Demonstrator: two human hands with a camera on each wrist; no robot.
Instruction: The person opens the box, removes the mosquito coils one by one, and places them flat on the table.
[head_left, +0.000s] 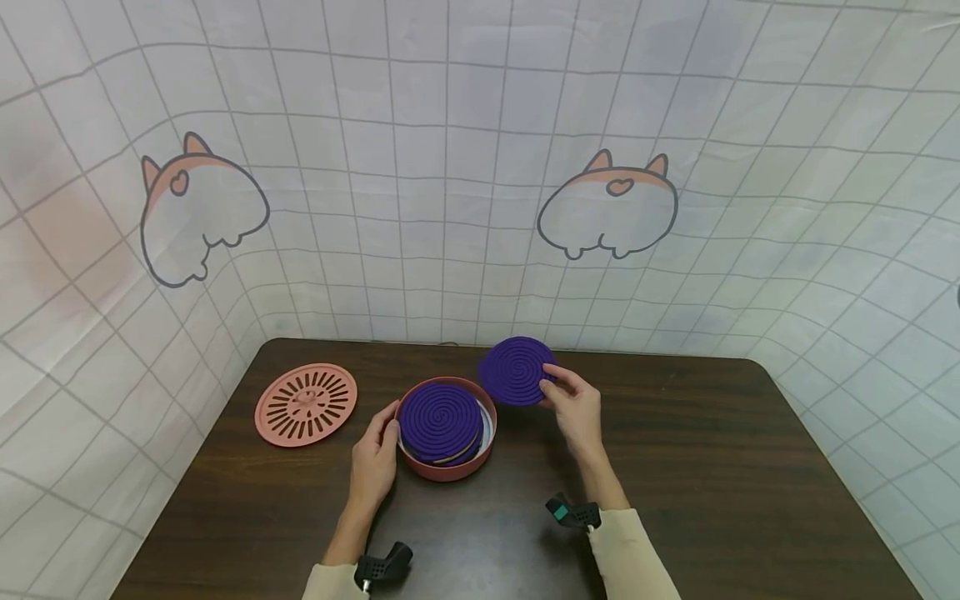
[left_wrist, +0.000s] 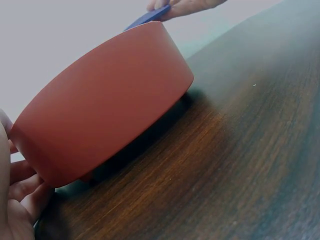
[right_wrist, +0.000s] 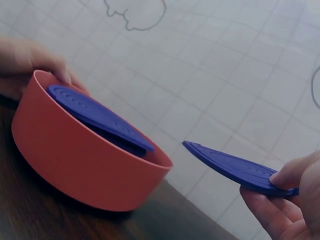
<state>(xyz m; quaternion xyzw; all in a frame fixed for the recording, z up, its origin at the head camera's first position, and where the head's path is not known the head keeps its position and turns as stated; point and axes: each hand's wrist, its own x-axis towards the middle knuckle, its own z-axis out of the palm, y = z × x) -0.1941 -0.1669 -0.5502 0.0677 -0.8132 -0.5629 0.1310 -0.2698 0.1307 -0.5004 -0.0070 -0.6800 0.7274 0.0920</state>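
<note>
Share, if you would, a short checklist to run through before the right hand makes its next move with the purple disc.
1. Disc gripped: ok, the right hand pinches its edge.
2. Disc apart from the bowl: ok, a gap shows in the right wrist view.
3. Bowl steadied: ok, the left hand holds its side.
4. Lid off: ok, it lies on the table.
5. Stack evenly piled: not ok, lower edges jut out at one side.
6. Stack count: cannot tell, its top hides what lies beneath.

White grid-lined sheeting (head_left: 420, 233), bearing two cartoon animal rumps (head_left: 607, 221), hangs behind and beside a dark, round-cornered wood-grain table (head_left: 712, 475).
</note>
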